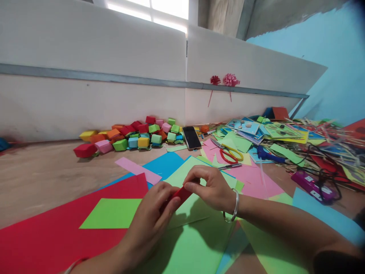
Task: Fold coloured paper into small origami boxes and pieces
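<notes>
Between my two hands is a small piece of folded red paper, held above light green sheets. My left hand is closed around its lower left end, the thumb lying along it. With thumb and fingertips, my right hand pinches the upper right end; a silver bangle circles that wrist. Part of the red paper is hidden by my left fingers. To the left, a bright green paper rectangle lies on a large red sheet. A pink paper strip rests across a blue sheet.
Several coloured paper boxes are piled by the white panel. A phone, scissors and a utility knife lie beyond my hands. At the right are a blue glue gun, a purple power strip and heaped craft scraps.
</notes>
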Demonstrator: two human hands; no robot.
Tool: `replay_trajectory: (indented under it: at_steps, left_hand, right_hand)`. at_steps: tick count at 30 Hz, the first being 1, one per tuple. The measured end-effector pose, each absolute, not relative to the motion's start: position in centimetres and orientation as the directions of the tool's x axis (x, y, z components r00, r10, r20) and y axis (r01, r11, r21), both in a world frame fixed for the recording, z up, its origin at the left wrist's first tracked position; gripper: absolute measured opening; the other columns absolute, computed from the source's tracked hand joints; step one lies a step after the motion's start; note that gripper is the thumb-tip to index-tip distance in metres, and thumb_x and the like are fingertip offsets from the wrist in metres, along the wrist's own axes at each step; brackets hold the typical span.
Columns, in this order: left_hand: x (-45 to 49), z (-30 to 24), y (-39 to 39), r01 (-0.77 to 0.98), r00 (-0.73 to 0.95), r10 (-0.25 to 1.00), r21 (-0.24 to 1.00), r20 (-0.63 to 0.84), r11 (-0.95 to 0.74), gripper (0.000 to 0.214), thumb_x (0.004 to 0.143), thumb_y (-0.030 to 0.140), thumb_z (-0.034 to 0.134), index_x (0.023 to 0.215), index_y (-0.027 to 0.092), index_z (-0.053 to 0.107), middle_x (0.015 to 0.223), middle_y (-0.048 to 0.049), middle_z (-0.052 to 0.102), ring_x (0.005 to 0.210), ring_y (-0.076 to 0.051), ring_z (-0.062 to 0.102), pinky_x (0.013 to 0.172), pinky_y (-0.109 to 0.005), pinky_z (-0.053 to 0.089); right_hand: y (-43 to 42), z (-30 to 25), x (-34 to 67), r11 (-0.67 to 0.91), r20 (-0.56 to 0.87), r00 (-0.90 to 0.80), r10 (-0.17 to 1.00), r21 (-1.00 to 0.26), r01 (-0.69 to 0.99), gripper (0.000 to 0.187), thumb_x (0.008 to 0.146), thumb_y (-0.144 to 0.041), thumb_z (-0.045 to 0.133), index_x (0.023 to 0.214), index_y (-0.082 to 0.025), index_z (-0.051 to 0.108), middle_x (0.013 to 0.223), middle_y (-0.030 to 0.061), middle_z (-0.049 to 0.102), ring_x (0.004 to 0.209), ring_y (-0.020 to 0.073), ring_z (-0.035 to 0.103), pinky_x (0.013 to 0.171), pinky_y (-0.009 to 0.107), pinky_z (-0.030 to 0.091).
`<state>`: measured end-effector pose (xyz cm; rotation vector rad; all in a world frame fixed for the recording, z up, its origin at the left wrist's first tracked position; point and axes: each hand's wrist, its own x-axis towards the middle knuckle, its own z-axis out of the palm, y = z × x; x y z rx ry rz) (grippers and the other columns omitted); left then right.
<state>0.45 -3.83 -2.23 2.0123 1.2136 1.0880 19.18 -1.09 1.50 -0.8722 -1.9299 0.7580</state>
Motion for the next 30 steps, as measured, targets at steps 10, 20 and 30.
replay_trajectory:
  at_steps: [10, 20, 30]
  left_hand:
    - [0.2, -2.1, -3.0, 0.419, 0.115, 0.885, 0.786, 0.452, -0.456, 0.020, 0.083, 0.036, 0.062, 0.068, 0.023, 0.064, 0.064, 0.0024, 0.059, 0.059, -0.015, 0.054, 0.055, -0.026, 0.042]
    - [0.2, -1.6, -3.1, 0.466, 0.279, 0.740, 0.587, 0.612, -0.662, 0.014, 0.085, 0.024, 0.062, 0.074, 0.022, 0.070, 0.069, 0.0004, 0.055, 0.061, -0.012, 0.054, 0.053, -0.022, 0.042]
    - [-0.4, -2.0, -1.5, 0.572, 0.342, 0.844, 0.622, 0.413, -0.536, 0.025, 0.086, 0.029, 0.053, 0.080, 0.021, 0.077, 0.061, -0.0007, 0.053, 0.060, -0.016, 0.052, 0.055, -0.026, 0.041]
  right_hand:
    - [0.1, 1.7, 20.3, 0.736, 0.478, -0.567, 0.671, -0.522, 0.431, 0.014, 0.080, -0.005, 0.059, 0.073, -0.016, 0.065, 0.072, 0.0010, 0.063, 0.070, 0.0125, 0.055, 0.066, 0.025, 0.041]
    - [-0.5, -0.2, 19.4, 0.870, 0.589, -0.665, 0.460, -0.149, 0.470, 0.021, 0.085, -0.010, 0.055, 0.066, -0.017, 0.059, 0.064, 0.0008, 0.053, 0.066, 0.0143, 0.045, 0.066, 0.027, 0.035]
    - [1.4, 0.8, 20.1, 0.568, 0.209, -0.601, 0.772, -0.652, 0.502, 0.014, 0.069, -0.001, 0.067, 0.067, -0.015, 0.069, 0.065, -0.0025, 0.061, 0.065, 0.0100, 0.053, 0.063, 0.021, 0.039]
